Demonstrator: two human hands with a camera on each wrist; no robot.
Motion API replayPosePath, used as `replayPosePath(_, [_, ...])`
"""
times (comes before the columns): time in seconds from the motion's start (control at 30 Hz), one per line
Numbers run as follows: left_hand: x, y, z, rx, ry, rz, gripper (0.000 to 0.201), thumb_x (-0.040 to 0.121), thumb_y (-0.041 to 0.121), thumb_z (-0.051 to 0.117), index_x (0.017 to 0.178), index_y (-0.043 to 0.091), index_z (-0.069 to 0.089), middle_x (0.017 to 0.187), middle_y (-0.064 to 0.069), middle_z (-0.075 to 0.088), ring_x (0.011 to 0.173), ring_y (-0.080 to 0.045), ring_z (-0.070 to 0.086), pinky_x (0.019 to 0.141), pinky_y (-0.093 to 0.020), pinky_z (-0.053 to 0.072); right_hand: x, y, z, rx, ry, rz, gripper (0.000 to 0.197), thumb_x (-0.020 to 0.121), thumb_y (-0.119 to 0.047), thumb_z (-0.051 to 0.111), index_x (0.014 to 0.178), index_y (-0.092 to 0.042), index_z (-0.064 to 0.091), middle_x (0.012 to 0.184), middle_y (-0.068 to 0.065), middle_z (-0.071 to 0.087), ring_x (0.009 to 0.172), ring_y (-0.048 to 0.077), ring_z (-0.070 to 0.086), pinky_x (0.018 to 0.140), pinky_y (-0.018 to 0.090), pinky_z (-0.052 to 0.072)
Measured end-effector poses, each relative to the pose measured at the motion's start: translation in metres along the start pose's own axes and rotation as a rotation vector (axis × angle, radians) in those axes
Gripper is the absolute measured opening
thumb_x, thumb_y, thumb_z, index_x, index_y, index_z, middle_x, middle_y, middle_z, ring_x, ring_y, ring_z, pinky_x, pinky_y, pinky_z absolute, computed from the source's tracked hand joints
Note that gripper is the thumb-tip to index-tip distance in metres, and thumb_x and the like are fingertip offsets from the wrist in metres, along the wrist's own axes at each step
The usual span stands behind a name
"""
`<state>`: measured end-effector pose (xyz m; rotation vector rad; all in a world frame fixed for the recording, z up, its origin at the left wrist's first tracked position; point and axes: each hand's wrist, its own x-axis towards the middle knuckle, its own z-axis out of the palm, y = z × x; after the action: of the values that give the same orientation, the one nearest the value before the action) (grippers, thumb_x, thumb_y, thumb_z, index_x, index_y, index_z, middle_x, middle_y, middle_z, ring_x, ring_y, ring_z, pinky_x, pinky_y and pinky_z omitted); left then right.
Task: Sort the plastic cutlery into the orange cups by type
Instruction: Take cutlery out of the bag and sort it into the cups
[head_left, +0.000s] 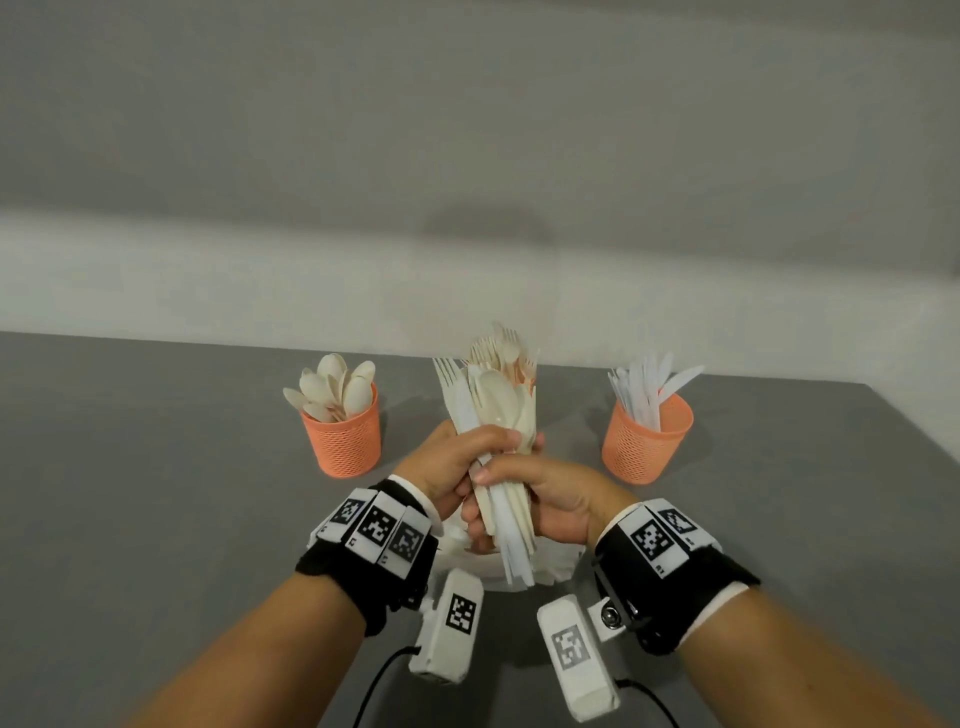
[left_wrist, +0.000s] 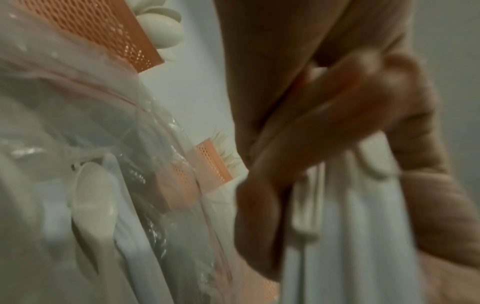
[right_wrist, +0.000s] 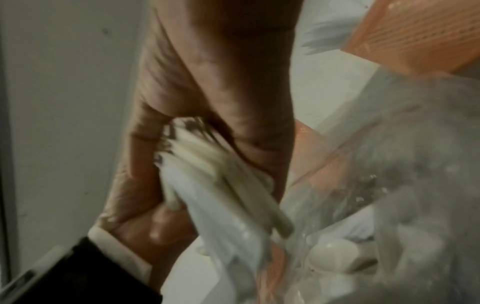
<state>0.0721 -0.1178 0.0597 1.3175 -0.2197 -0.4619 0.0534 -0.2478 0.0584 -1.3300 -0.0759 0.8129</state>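
Note:
Both hands hold one upright bundle of mixed white cutlery (head_left: 493, 415) above the middle of the grey table (head_left: 156, 467). My left hand (head_left: 457, 465) grips it higher up; my right hand (head_left: 535, 499) grips the handles just below. Spoons fill the orange mesh cup on the left (head_left: 345, 436), and knives stand in the orange cup on the right (head_left: 644, 444). A third orange cup with forks (head_left: 525, 382) is mostly hidden behind the bundle. In the left wrist view my fingers (left_wrist: 350, 115) curl round the handles (left_wrist: 342, 226). The right wrist view shows the bundle (right_wrist: 221, 181) blurred.
A clear plastic bag (head_left: 553, 564) lies on the table under my hands, with a spoon (left_wrist: 93, 201) and other loose cutlery inside. A pale wall (head_left: 467, 291) runs behind the cups. The table's right edge (head_left: 914, 431) slants away past the knife cup.

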Motion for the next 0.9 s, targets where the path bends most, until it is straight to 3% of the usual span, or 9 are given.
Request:
replayPosePath(0.1, [0.008,0.006,-0.001,-0.108,0.155,0.044,0.021,0.085,0.011,0.058,0.099,-0.004,0.064,0.091,-0.017,0.067,0.077,-0.022,0.068,0.068,-0.03,0.058,0.007,0.006,0.0,-0.122,0.212,-0.114,0.034,0.076,-0.001,0.064,0.109,-0.006,0.055,0.077,0.009,0.062,0.059,0.016,0.061,0.059,0.031,0.052])
replayPosePath(0.17, [0.011,0.01,-0.001,-0.172,0.19,0.082,0.024,0.086,0.013,0.059,0.104,-0.002,0.062,0.088,-0.011,0.07,0.078,-0.016,0.071,0.069,-0.028,0.058,0.009,0.006,0.004,-0.121,0.259,-0.18,0.03,0.077,0.005,0.056,0.103,-0.008,0.051,0.067,0.006,0.053,0.049,0.013,0.051,0.048,0.025,0.042])
replayPosePath(0.27, [0.011,0.009,-0.001,-0.171,0.093,0.096,0.031,0.082,0.028,0.062,0.106,0.008,0.063,0.096,-0.003,0.072,0.092,-0.015,0.069,0.085,-0.031,0.055,0.008,0.001,0.006,0.054,0.152,-0.175,0.023,0.067,0.004,0.048,0.086,-0.009,0.045,0.055,0.002,0.043,0.041,0.011,0.039,0.04,0.02,0.031])
replayPosePath(0.37, [0.01,0.002,-0.002,-0.198,0.008,0.039,0.021,0.081,0.025,0.061,0.099,0.014,0.066,0.093,-0.003,0.072,0.096,-0.019,0.066,0.086,-0.031,0.054,0.004,-0.003,0.007,0.158,0.011,-0.138,0.015,0.07,0.0,0.047,0.08,-0.01,0.044,0.051,0.0,0.041,0.039,0.008,0.037,0.038,0.017,0.028])
replayPosePath(0.43, [0.013,0.001,-0.004,-0.229,0.021,0.018,0.019,0.085,0.021,0.056,0.102,0.014,0.063,0.078,-0.001,0.072,0.091,-0.019,0.066,0.089,-0.035,0.051,0.003,-0.003,0.007,0.083,0.035,-0.151,0.009,0.084,-0.012,0.054,0.08,-0.009,0.047,0.053,0.001,0.046,0.04,0.009,0.042,0.038,0.017,0.033])
replayPosePath(0.57, [0.02,0.004,-0.01,-0.259,0.042,0.037,0.019,0.093,0.019,0.045,0.094,0.013,0.063,0.071,-0.002,0.071,0.077,-0.013,0.069,0.079,-0.033,0.052,0.003,-0.004,0.002,-0.127,0.189,-0.188,0.04,0.095,-0.046,0.039,0.097,-0.008,0.053,0.068,0.008,0.057,0.052,0.018,0.058,0.047,0.026,0.049])
replayPosePath(0.67, [0.024,0.003,-0.015,-0.271,0.054,0.026,0.023,0.093,0.019,0.046,0.085,0.008,0.065,0.076,-0.006,0.071,0.075,-0.018,0.067,0.073,-0.034,0.054,0.002,-0.002,0.003,-0.33,0.328,-0.222,0.04,0.097,-0.045,0.033,0.117,-0.014,0.049,0.078,0.009,0.059,0.052,0.019,0.06,0.042,0.025,0.05])
replayPosePath(0.77, [0.024,0.001,-0.016,-0.301,0.067,0.021,0.025,0.083,0.017,0.054,0.101,0.0,0.06,0.082,-0.008,0.069,0.081,-0.022,0.064,0.068,-0.03,0.056,0.002,-0.001,0.004,-0.57,0.47,-0.288,0.032,0.1,-0.035,0.032,0.127,-0.019,0.039,0.094,0.013,0.06,0.049,0.018,0.058,0.037,0.022,0.047])
replayPosePath(0.9, [0.026,-0.001,-0.016,-0.338,0.05,-0.003,0.047,0.071,0.011,0.054,0.116,-0.002,0.054,0.095,-0.015,0.061,0.085,-0.022,0.063,0.071,-0.028,0.057,0.002,-0.003,-0.003,-0.627,0.539,-0.285,0.03,0.101,-0.032,0.03,0.119,-0.016,0.048,0.08,0.005,0.057,0.043,0.013,0.054,0.033,0.018,0.04])
